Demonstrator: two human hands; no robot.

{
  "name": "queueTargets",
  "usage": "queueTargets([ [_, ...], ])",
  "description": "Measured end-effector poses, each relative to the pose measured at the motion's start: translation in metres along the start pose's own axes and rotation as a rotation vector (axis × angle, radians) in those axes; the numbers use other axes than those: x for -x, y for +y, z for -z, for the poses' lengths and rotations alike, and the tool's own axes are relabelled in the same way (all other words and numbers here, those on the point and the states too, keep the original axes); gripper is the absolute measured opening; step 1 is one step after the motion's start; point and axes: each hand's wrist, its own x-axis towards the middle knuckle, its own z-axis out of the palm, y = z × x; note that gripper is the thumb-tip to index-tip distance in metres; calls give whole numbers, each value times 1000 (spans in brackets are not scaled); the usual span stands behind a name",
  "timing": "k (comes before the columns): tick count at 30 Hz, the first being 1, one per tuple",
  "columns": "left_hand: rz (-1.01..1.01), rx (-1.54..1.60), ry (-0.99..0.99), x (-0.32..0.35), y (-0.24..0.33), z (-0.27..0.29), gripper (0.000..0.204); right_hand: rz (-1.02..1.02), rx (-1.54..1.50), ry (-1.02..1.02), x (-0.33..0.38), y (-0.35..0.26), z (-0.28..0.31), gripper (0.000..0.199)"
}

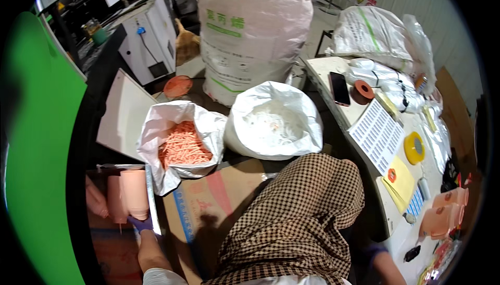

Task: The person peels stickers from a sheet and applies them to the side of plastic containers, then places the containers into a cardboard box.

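Observation:
My left hand point(141, 224), in a purple glove, is at the lower end of a peach-coloured stack of plastic cups point(134, 191). Its fingers curl against the bottom of the stack. Beside it, inside the same metal-rimmed opening, lies another peach cup-shaped piece point(116, 201) with a thin strand hanging from its lower end. A third peach piece point(96, 199) shows further left, partly cut off by the dark edge. My right hand point(374, 252), also purple-gloved, hangs low beside the table on the right; shadow and blur hide its fingers.
Ahead stand a white sack of peach scraps point(185, 144), a white sack of pale clear pieces point(273, 126) and a tall full white sack point(255, 35). A cardboard box point(208, 196) lies before my checked-cloth lap. The right-hand table point(325, 71) carries a phone, tape rolls, label sheets and peach containers.

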Motion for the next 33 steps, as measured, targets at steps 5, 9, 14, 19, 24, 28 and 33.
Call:
queueTargets([
  [5, -207, -274, 281, 9, 53, -30, 59, 416, -498, 921, 64, -29, 58, 49],
  [9, -880, -1220, 388, 55, 78, -80, 30, 736, -364, 1241, 56, -71, 83, 45],
  [14, -1475, -1455, -668, 258, 14, -257, 30, 1161, -735, 1171, 32, -140, 121, 43],
  [19, -1104, -1504, -1572, 381, -105, -335, 51, 1356, -1018, 993, 46, -193, 150, 46],
  [24, -1219, -1140, -1598, 418, -190, -329, 70, 1110, -783, 1279, 24, -160, 147, 41],
  [28, -1149, -1458, -1686, 410, -211, -336, 86, 1055, -1057, 1288, 9, -150, 125, 34],
  [33, -1046, -1428, -1584, 396, -220, -328, 83, 1165, -547, 1604, 2, -142, 101, 48],
])
